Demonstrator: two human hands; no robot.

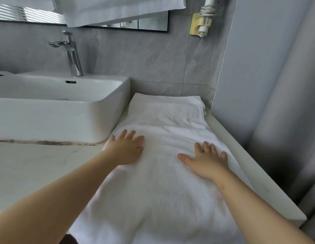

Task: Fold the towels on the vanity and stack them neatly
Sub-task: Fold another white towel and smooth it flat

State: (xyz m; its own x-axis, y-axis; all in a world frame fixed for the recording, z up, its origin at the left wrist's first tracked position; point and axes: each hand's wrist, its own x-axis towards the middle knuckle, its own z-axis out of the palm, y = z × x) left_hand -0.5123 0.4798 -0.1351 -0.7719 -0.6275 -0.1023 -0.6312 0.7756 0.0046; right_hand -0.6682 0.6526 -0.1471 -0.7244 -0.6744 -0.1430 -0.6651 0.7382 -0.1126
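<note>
A large white towel (160, 182) lies spread along the pale vanity top (30, 166), running from the back wall to the near edge and hanging over it. Its far part (167, 110) looks folded into a thicker layer. My left hand (126, 148) rests flat on the towel's left edge, fingers spread, next to the basin. My right hand (206, 159) lies flat on the towel's right side, fingers apart. Neither hand grips the cloth.
A white basin (61, 110) with a chrome tap (72, 51) stands left of the towel. Another white towel (118, 9) hangs above, in front of the mirror. A hair dryer (205, 18) sits in a wall holder. A grey wall panel (258, 67) borders the counter's right edge.
</note>
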